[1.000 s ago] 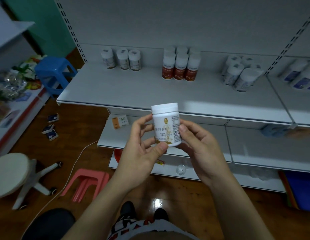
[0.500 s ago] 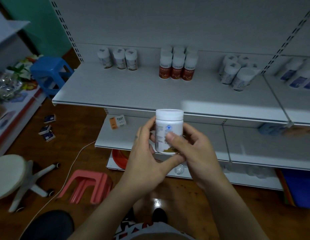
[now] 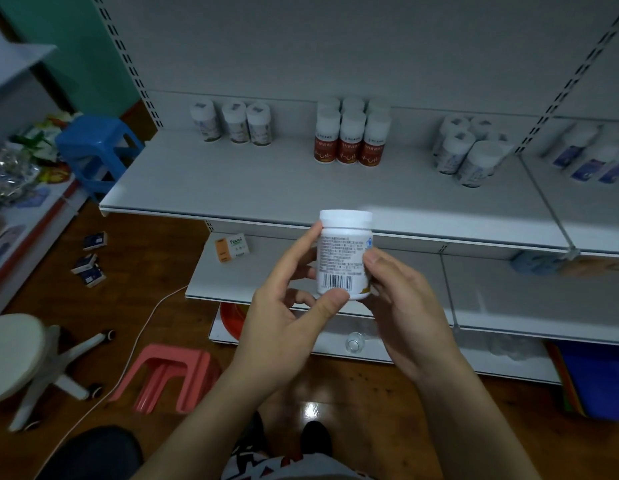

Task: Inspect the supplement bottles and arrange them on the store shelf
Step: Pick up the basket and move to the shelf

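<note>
Both hands pinch one white bottle upright in the air before the near edge of the shelf, left hand at its left side and base, right hand at its right. Turned since a second ago, its barcode now faces the viewer, so inspection looks nearly done and shelving likely follows.
</note>
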`<state>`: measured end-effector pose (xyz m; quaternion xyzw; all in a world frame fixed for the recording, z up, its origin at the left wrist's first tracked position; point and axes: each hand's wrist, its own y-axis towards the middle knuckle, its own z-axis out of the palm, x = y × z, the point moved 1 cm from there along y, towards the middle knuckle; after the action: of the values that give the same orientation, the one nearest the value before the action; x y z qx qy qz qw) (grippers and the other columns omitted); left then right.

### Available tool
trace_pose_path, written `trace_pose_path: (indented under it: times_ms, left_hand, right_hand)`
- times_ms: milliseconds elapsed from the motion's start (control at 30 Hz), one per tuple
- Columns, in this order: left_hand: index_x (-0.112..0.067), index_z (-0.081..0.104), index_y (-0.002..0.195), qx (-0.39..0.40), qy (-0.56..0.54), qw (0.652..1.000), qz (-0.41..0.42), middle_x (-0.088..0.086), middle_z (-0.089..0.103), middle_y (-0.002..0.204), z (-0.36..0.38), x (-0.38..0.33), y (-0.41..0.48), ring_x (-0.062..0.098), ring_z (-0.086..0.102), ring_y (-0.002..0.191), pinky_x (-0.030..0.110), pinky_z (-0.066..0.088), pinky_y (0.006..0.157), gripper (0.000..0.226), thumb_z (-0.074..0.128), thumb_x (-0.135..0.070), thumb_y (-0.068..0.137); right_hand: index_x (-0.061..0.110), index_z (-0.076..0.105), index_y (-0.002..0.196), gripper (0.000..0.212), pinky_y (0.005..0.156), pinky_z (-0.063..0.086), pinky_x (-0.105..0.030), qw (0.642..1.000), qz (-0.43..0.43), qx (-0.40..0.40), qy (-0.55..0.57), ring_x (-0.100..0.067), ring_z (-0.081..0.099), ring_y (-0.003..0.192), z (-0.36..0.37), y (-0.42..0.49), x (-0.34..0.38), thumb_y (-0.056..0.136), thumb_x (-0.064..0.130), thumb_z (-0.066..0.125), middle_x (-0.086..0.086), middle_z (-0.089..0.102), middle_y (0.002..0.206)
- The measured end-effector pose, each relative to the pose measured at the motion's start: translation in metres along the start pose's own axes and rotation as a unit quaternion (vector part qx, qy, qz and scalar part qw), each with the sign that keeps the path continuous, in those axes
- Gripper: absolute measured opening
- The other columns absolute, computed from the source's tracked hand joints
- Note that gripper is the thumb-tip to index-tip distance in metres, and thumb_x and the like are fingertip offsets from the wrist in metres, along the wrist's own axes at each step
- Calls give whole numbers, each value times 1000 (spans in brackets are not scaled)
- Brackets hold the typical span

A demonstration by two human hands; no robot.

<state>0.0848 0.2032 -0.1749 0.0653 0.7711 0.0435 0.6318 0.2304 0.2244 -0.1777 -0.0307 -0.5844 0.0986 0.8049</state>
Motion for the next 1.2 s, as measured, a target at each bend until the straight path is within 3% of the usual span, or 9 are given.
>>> trace_pose_path:
  times_ms: [167,300,467,567,700,800,933,1067,1200]
  left_hand:
    - [-56,43,132,-9,30,1000,3,-16,56,122,0,-3,-1,4,56,109,20,53,74,69,76,-40,73]
    - [-52,32,142,22,42,999,-3,-18,51,121,-2,-3,0,8,56,104,22,54,77,93,83,-39,65]
    - [-38,43,140,19,-15,998,-58,-14,61,113,1,3,0,15,65,89,27,57,74,80,78,-47,68]
    - [-32,46,138,3,-54,997,-58,-17,65,114,6,-1,-1,6,67,98,23,56,76,75,81,-37,72]
    - [-27,47,136,-31,-95,994,-43,-12,65,116,8,-5,1,5,62,107,20,54,76,80,87,-32,67]
    - [-36,46,135,-17,-72,997,-30,-15,63,117,5,-6,3,8,61,104,23,56,74,73,80,-34,70]
    - [-36,47,134,-15,-80,996,-27,-10,66,117,5,-6,4,5,63,103,21,55,76,61,76,-23,81]
    - [-33,48,133,-25,-102,994,-30,-7,65,120,5,-4,4,8,65,109,21,55,80,65,72,-17,74]
    - [-33,49,133,-28,-86,996,-17,-12,64,119,3,-3,6,8,63,110,24,56,78,69,84,-22,74]
  right_hand:
    - [9,54,116,63,75,57,-25,998,-22,-58,-21,-19,72,93,2,-3,-3,64,21,87,-7,74,101]
    - [2,58,106,44,65,57,-26,997,-3,-57,46,-18,71,80,2,-3,3,71,20,78,-7,74,86]
    - [-4,65,114,47,94,52,-53,992,55,-28,108,-38,67,103,-2,-1,-2,81,29,60,-25,70,108]
    - [8,72,106,33,87,53,-39,999,22,-29,22,-28,68,96,-2,-3,-1,82,31,67,-14,73,102]
    - [14,59,116,50,80,57,-31,998,-19,-55,-8,-21,71,91,-1,-4,0,74,30,81,-9,73,99]
    - [3,55,110,40,79,57,-34,998,-9,-47,32,-24,72,89,1,-4,3,83,31,62,-12,74,97]
    - [-1,60,117,34,90,54,-46,999,16,-42,20,-29,71,100,-1,-2,0,101,24,43,-15,74,105]
    - [10,68,109,36,92,54,-40,999,-8,-12,-41,-23,71,99,-2,-3,2,85,36,58,-7,75,102]
    - [12,63,118,49,85,58,-33,999,-15,-13,-40,-20,72,94,-2,-2,2,73,30,70,-5,75,100]
